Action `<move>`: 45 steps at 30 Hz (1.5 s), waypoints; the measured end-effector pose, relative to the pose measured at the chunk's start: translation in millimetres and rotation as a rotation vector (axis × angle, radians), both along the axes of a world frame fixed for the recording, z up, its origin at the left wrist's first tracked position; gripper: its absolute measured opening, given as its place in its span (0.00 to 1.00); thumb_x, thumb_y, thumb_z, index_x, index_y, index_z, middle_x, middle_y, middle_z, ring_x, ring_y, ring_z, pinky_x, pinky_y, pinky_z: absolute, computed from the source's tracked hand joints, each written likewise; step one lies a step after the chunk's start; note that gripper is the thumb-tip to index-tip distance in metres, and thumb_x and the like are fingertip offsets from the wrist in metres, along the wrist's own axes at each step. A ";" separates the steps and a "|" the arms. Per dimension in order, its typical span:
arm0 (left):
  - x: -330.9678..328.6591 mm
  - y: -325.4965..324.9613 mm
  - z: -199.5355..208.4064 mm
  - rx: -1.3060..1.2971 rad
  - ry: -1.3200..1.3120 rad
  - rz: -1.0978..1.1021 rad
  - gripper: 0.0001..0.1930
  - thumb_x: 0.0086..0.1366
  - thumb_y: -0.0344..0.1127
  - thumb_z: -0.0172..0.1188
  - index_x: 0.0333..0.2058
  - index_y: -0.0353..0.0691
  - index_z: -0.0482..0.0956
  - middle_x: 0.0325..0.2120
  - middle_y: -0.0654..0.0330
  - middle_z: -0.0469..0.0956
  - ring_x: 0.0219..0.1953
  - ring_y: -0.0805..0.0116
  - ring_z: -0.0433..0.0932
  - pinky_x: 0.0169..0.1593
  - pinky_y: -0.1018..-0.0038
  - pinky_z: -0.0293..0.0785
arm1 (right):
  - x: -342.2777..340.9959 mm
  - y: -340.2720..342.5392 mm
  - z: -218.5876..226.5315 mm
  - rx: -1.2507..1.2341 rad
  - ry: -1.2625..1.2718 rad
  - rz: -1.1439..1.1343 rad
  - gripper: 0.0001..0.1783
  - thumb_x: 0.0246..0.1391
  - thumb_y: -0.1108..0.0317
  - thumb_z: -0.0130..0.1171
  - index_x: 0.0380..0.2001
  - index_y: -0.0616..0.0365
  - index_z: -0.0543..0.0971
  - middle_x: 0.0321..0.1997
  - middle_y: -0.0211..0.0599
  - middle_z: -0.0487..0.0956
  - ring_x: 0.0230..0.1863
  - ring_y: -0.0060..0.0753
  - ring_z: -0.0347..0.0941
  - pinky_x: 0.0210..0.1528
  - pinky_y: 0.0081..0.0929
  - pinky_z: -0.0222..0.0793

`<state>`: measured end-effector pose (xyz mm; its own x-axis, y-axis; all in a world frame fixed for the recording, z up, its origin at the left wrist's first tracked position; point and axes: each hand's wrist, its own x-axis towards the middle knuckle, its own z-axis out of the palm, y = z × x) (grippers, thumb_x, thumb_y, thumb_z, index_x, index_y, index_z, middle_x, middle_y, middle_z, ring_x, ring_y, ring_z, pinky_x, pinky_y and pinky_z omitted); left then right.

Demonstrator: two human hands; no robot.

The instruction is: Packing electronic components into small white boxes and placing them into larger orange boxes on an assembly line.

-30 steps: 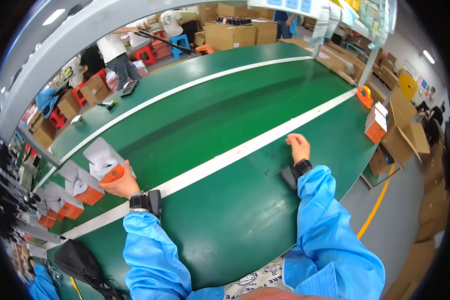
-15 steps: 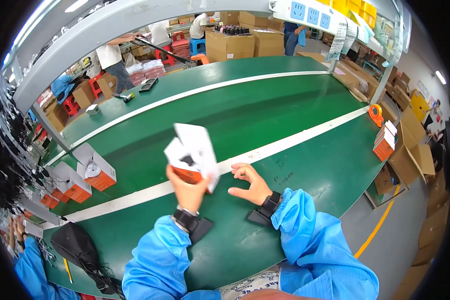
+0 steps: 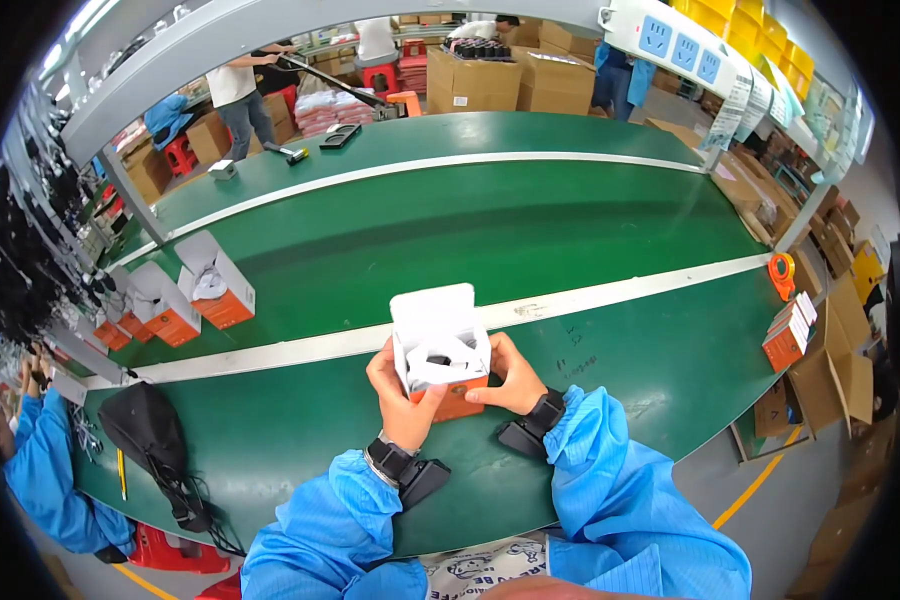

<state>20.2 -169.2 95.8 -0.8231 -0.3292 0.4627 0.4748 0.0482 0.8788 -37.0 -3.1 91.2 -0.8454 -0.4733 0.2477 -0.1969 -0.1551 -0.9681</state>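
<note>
An orange and white carton (image 3: 460, 398) stands upright in front of me at the near side of the green table, its white lid raised at the back. Inside it lie white pieces with something small and dark among them; their kind I cannot make out. My left hand (image 3: 404, 402) grips the carton's left side, thumb on the front face. On its right side, my right hand (image 3: 515, 380) presses with thumb and fingers. Both wrists wear black bands with dark blocks.
Several similar open cartons (image 3: 225, 300) line the table's left. A black bag (image 3: 150, 430) and yellow pencil (image 3: 122, 473) lie near left, beside a co-worker's blue sleeve (image 3: 55, 470). At right are an orange tape roll (image 3: 781, 275) and stacked flat cartons (image 3: 788, 340). A power strip (image 3: 670, 40) hangs above.
The carton has come nearer and a little right, from a tilted hold in my left hand to upright. My right hand, empty before, has closed on its right side. The view has shifted.
</note>
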 end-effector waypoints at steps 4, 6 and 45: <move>17.8 3.3 2.2 0.075 0.014 0.038 0.36 0.53 0.43 0.63 0.54 0.35 0.51 0.48 0.54 0.59 0.51 0.65 0.61 0.55 0.69 0.59 | 9.9 -7.9 2.0 -0.095 0.026 0.092 0.29 0.37 0.69 0.71 0.36 0.54 0.60 0.49 0.42 0.68 0.53 0.32 0.64 0.58 0.34 0.56; 20.3 6.5 1.3 0.076 0.020 0.026 0.37 0.53 0.43 0.63 0.54 0.35 0.52 0.48 0.54 0.59 0.51 0.65 0.62 0.55 0.69 0.59 | 17.5 -10.5 5.5 -0.149 0.146 0.001 0.29 0.38 0.71 0.70 0.37 0.54 0.59 0.49 0.43 0.68 0.52 0.33 0.64 0.58 0.34 0.56; -1.9 -50.9 22.6 -0.450 0.408 -0.287 0.17 0.43 0.29 0.69 0.32 0.41 0.71 0.35 0.59 0.73 0.43 0.57 0.70 0.48 0.63 0.66 | 43.4 -29.2 53.9 0.306 0.781 -0.207 0.19 0.36 0.70 0.65 0.37 0.57 0.74 0.47 0.44 0.73 0.51 0.50 0.67 0.53 0.42 0.62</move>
<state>18.3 -220.1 118.3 -0.5794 0.1743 0.7962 0.8132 0.1905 0.5500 6.5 -32.3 145.1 -0.5628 -0.4691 0.6806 -0.8187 0.2029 -0.5371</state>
